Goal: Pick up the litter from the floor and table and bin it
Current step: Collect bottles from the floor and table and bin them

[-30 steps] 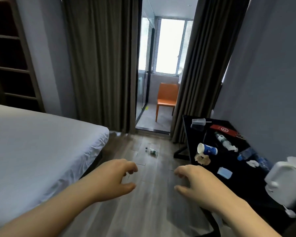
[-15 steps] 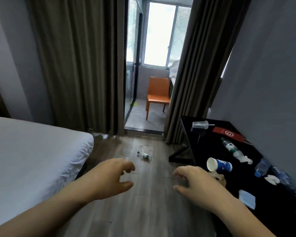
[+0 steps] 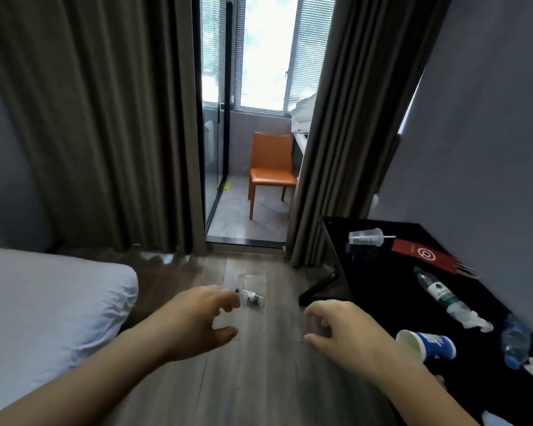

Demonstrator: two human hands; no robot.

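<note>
My left hand (image 3: 197, 321), right hand (image 3: 342, 330) loosely curled, empty. Nothing binned: small clear plastic bottle (image 3: 250, 298) on wood floor (image 3: 268, 379), litter across black table (image 3: 382, 290).

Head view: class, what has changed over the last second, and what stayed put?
The view moved forward toward the floor bottle; the black table slid nearer. Nothing was grasped. Left hand and right hand stay empty, loosely curled; the paper cup lies unmoved.

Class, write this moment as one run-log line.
left hand: empty, loosely curled | right hand: empty, loosely curled | small bottle: lying on floor | blue paper cup: tipped on black table
</note>
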